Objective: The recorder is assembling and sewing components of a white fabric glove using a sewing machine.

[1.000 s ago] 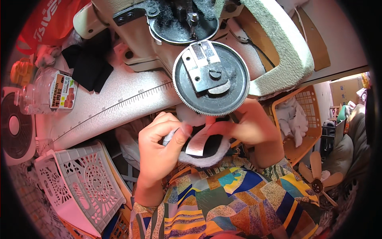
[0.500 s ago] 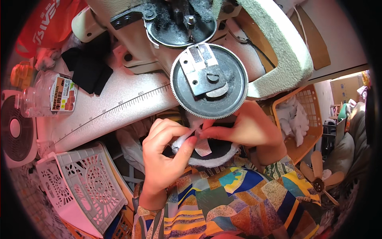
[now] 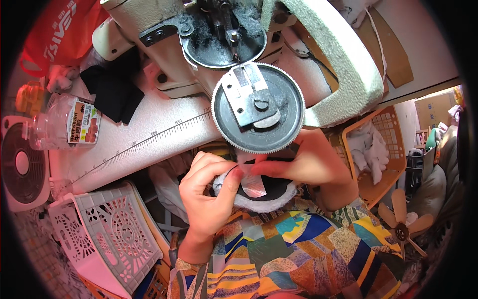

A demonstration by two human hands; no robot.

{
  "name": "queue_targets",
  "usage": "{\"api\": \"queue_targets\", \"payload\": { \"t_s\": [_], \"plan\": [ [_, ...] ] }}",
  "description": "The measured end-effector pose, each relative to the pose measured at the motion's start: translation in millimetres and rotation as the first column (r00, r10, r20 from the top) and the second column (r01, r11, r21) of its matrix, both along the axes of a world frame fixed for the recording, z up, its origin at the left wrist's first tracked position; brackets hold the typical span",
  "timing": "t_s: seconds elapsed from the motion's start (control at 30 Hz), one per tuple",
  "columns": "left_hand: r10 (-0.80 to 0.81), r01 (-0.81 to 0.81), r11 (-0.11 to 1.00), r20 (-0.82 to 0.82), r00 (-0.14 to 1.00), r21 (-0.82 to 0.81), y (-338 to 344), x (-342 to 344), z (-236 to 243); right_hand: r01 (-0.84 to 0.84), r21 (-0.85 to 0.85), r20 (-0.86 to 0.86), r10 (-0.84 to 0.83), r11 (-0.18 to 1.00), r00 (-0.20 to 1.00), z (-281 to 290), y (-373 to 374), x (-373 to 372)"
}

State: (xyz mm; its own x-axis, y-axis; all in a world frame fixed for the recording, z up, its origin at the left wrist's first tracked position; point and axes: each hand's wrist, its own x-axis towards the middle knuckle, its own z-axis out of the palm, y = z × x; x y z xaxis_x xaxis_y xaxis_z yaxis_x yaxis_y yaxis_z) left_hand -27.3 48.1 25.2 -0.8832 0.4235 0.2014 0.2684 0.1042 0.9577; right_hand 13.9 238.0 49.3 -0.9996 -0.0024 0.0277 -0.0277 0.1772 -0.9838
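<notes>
Your left hand (image 3: 209,194) and right hand (image 3: 308,162) both pinch the black fleece-edged fabric piece (image 3: 259,192) with its small white label (image 3: 254,184), at 6 o'clock below the toothed round machine plate (image 3: 258,107). It looks soft and floppy; grip near the edge.

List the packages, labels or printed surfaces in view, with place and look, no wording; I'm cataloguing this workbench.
Clear plastic jar: far left on the table, lying on its side, with a white, orange and green label.
Red bag: upper left corner, white print.
Printed ruler scale: along the table's front edge, dark marks on white.
Small silvery tag: pinched between left hand and right hand, on black fabric.
</notes>
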Motion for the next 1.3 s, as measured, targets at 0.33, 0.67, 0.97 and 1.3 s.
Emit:
{"api": "queue_targets", "payload": {
  "t_s": [0.33, 0.67, 0.97, 1.3],
  "plan": [
    [0.138, -0.115, 0.989, -0.32, 0.937, 0.09, 19, -32, 7, 0.058, -0.189, -0.123, -0.082, 0.98, 0.989, -17, 18, -20],
    [0.33, -0.234, 0.939, -0.462, 0.823, 0.253, 23, -61, 47, -0.04, -0.067, -0.438, 0.006, 0.997, 0.899, 19, 44, -66],
    [0.307, -0.231, 0.951, -0.54, 0.783, 0.206, 27, -61, 43, 0.015, -0.391, -0.344, -0.161, 0.92, 0.925, 13, 34, -55],
    [0.266, -0.172, 0.959, -0.51, 0.818, 0.225, 29, -60, 51, 0.056, -0.493, -0.288, -0.224, 0.868, 0.931, 16, 33, -55]
  ]
}}
